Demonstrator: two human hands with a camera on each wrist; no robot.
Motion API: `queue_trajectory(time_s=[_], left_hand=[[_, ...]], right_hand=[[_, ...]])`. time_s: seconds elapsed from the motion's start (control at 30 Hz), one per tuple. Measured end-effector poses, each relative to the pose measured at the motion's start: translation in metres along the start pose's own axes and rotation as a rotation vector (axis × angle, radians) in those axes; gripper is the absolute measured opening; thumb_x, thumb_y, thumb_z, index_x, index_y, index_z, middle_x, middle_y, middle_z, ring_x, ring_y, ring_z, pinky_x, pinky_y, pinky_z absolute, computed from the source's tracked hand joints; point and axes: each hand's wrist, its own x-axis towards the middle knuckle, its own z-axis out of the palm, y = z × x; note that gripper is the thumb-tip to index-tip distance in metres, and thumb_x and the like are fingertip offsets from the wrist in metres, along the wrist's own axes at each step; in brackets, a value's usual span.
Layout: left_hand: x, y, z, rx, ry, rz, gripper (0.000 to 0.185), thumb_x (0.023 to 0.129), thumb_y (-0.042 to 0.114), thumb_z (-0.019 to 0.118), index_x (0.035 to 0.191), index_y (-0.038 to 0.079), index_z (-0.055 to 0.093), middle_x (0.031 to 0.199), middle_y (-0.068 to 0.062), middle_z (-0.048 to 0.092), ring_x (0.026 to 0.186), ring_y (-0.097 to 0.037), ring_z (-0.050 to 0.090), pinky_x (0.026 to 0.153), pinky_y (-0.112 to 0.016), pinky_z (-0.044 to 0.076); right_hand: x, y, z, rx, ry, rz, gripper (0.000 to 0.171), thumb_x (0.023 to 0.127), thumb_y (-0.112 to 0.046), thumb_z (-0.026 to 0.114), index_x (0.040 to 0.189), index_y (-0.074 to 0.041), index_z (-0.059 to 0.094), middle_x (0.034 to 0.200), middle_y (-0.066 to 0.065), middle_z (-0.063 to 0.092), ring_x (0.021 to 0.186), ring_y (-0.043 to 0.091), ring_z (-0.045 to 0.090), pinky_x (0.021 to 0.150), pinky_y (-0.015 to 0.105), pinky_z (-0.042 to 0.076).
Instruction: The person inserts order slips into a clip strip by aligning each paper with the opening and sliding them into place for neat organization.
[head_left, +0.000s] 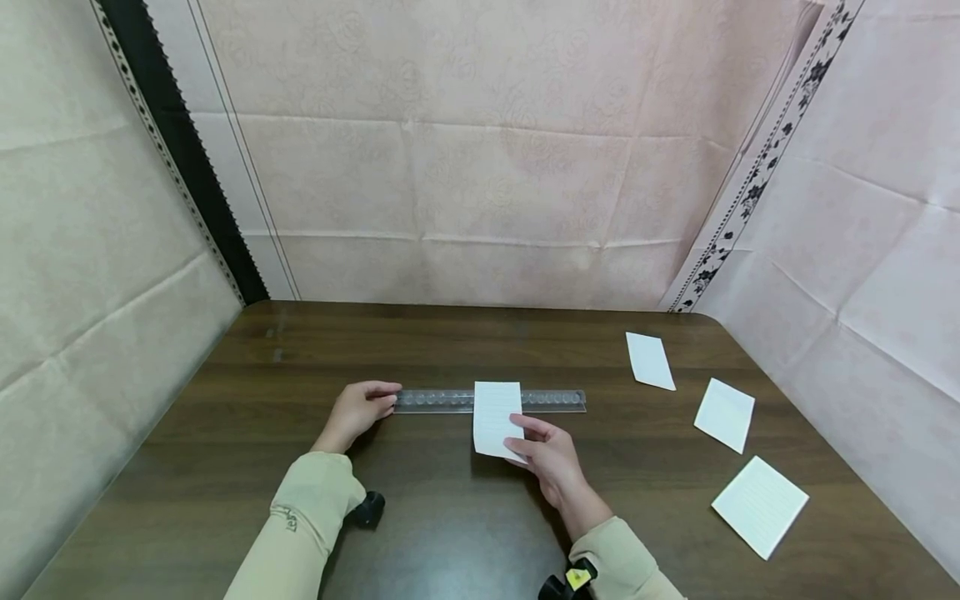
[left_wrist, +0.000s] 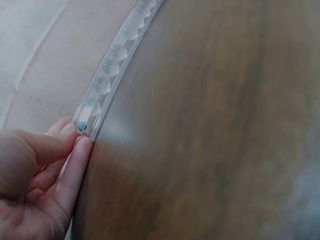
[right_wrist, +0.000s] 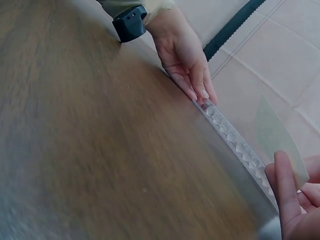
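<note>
A clear plastic ruler (head_left: 555,401) with a row of round shapes along it runs left to right across the brown table. Its left end is pinched between the thumb and fingers of my left hand (head_left: 360,412); the left wrist view shows this grip on the ruler (left_wrist: 111,67) up close. My right hand (head_left: 551,462) pinches a small lined white sheet of paper (head_left: 495,417) by its lower right side. In the head view, that sheet covers part of the ruler's middle. The right wrist view shows the paper (right_wrist: 281,135) tilted up beside the ruler (right_wrist: 232,135).
On the right of the wooden table (head_left: 420,533) lie several white paper pieces: one sheet (head_left: 650,361) at the back, another (head_left: 725,415) nearer, and a lined square (head_left: 761,507) closest. Pale cloth (head_left: 450,183) hangs behind and at both sides.
</note>
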Motion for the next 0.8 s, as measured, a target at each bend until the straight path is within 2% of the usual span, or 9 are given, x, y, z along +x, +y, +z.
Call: queue_trajectory(time_s=[0.8], left_hand=[[0.000,0.000,0.000,0.003,-0.002,0.002,0.024,0.089,0.003,0.062,0.112,0.001,0.067,0.113,-0.018,0.062,0.086,-0.016,0.062,0.076,-0.026,0.054]], right_hand=[[-0.003,0.003,0.011,0.016,-0.033,0.007,0.041,0.078,0.007,0.070,0.118,0.007,0.059,0.115,0.020,0.054,0.081,0.018,0.059,0.073,0.031,0.055]])
